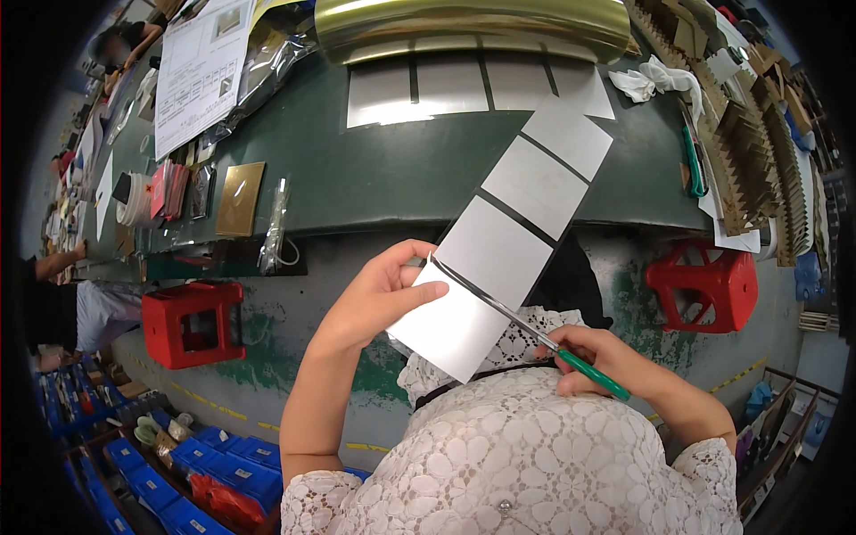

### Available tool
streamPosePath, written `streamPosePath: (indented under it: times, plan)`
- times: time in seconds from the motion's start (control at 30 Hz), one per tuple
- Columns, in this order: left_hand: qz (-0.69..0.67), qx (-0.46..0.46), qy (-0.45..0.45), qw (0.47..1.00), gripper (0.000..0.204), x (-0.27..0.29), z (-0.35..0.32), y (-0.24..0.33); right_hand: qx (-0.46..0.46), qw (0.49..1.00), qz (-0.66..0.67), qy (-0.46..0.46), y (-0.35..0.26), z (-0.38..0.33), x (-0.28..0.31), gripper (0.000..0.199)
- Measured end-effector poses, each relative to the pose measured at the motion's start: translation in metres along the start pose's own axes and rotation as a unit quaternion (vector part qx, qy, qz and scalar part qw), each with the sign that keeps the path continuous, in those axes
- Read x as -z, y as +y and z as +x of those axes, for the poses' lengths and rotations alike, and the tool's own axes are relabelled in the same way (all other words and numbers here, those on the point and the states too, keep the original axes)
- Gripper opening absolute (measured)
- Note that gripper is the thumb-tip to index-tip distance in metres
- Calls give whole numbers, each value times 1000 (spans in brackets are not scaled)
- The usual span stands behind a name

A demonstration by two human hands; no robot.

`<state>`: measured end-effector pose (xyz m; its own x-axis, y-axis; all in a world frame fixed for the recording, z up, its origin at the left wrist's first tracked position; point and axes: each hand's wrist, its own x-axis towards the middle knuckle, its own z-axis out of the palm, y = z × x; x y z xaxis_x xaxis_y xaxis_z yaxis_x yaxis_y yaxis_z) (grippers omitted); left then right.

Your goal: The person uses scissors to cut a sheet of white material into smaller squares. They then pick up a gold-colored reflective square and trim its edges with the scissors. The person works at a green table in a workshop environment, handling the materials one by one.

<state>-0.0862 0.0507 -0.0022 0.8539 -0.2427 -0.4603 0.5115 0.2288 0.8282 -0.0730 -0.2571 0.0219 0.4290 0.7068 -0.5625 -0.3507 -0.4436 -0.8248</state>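
Note:
My left hand pinches the near end of a long silver-grey strip divided by black lines into rectangular panels. The strip slants up to the right over the green workbench. My right hand grips green-handled scissors, whose blades lie along the black line between the nearest panel and the one above it. Both hands are held over my lap, in front of the bench edge.
More silver panels and a gold curved sheet lie at the bench's far side. A printed paper, a brass plate and another pair of green scissors sit on it. Red stools and blue bins stand on the floor. Another person's arm shows at left.

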Motion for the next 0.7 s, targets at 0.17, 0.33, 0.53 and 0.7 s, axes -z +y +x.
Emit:
streamPosePath:
  times: [0.17,0.33,0.53,0.7]
  plan:
    - [8,1,-10,1000,35,1,1,-1,-3,1000,6,-6,-5,8,-2,47]
    - [31,15,-27,999,37,-1,0,2,37,999,22,-5,-10,20,-7,44]
    - [23,13,-59,998,36,0,1,1,40,997,59,-16,-5,35,-8,40]
    - [14,26,-53,998,36,5,1,0,36,997,72,-13,-7,43,-10,40]
